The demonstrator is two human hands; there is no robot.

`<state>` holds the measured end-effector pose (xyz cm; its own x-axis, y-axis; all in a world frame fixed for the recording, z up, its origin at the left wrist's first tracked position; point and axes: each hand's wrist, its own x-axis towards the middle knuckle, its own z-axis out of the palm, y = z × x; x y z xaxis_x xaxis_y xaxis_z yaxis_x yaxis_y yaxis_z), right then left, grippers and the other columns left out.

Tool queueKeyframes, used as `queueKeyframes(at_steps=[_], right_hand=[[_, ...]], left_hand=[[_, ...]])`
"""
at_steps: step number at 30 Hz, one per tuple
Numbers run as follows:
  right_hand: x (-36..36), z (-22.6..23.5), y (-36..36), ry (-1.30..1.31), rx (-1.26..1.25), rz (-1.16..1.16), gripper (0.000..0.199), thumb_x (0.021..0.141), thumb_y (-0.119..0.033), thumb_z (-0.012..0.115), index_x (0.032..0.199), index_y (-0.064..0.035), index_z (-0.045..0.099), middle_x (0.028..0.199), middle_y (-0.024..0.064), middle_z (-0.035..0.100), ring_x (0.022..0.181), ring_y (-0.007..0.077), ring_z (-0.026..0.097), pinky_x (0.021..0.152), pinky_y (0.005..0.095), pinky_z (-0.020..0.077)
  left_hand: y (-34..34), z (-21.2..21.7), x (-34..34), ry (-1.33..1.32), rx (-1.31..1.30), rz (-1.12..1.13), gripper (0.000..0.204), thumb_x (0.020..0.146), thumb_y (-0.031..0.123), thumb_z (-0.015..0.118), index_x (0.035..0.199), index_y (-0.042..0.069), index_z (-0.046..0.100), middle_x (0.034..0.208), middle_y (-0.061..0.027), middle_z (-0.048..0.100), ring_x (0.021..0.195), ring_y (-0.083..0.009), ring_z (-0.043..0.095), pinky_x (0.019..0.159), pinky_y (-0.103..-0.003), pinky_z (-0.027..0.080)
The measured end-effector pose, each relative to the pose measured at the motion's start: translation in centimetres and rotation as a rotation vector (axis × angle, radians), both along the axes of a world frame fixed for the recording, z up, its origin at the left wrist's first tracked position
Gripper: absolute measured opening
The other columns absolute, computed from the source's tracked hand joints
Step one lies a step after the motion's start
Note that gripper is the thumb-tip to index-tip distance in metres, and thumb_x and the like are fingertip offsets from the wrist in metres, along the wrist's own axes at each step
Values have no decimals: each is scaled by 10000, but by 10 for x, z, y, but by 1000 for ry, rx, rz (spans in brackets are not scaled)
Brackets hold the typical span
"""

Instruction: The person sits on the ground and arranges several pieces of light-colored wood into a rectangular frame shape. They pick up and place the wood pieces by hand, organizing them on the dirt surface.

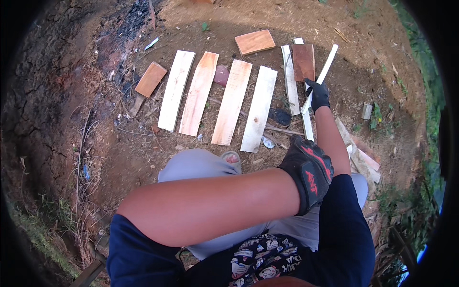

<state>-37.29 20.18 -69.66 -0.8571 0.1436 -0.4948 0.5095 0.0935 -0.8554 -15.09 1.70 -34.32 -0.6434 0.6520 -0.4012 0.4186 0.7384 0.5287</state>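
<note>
In its dark glove, my right hand (319, 94) reaches forward and closes round a thin pale wooden strip (329, 62), which slants up to the right. Right beside the fingers lies a reddish-brown wood block (303, 61). More narrow pale strips (290, 81) lie next to that block. My left arm crosses in front of my body. The left hand (308, 170), in a black glove with red marks, is close to my right forearm; its back faces up and its fingers are hidden. Left of the hands, several pale flat boards (233, 103) lie side by side on the ground.
An orange-brown block (255, 42) lies beyond the boards, and a similar block (151, 79) lies to their left. Wood scraps (361, 155) are by my right knee. Bare soil (129, 153) surrounds the boards, with dry twigs at left and green plants at the right edge.
</note>
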Motion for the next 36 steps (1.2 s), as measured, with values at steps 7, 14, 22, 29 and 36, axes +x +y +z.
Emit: queueKeyframes(at_steps=[7, 14, 22, 29, 36], right_hand=[[14, 54, 29, 208, 806, 164, 570, 798, -361, 881, 1271, -78, 733, 1185, 185, 779, 1143, 393, 734, 977, 499, 560], [48, 21, 56, 9, 869, 254, 795, 842, -646, 771, 1313, -12, 673, 1271, 264, 729, 1208, 474, 689, 1032, 530, 536], [128, 18, 27, 167, 869, 712, 686, 936, -443, 704, 1482, -58, 550, 1305, 271, 705, 1170, 463, 700, 1013, 548, 547], [134, 58, -46, 175, 712, 946, 634, 920, -460, 726, 1437, -110, 615, 1376, 207, 686, 1268, 399, 666, 1054, 517, 535], [126, 27, -68, 183, 954, 923, 759, 888, -545, 766, 1498, -126, 595, 1431, 195, 664, 1343, 383, 621, 1127, 491, 496]], left_hand=[[10, -12, -2, 101, 63, 3, 288, 877, 379, 742, 1071, 182, 824, 1054, -25, 786, 1035, -241, 743, 821, -462, 532], [21, -6, -2, 109, 75, -37, 372, 825, 298, 719, 1133, 99, 784, 1032, -89, 771, 955, -300, 744, 802, -467, 546], [26, -7, 1, 102, 110, -68, 270, 813, 268, 716, 997, 88, 798, 972, -101, 765, 944, -305, 738, 783, -473, 547], [29, 12, -8, -49, -50, -231, 313, 933, 237, 678, 1183, 99, 806, 1192, -93, 783, 1135, -286, 718, 909, -487, 540], [33, 20, -13, -84, -107, -255, 278, 911, 224, 692, 1121, 79, 803, 1102, -104, 791, 1045, -308, 750, 851, -508, 565]])
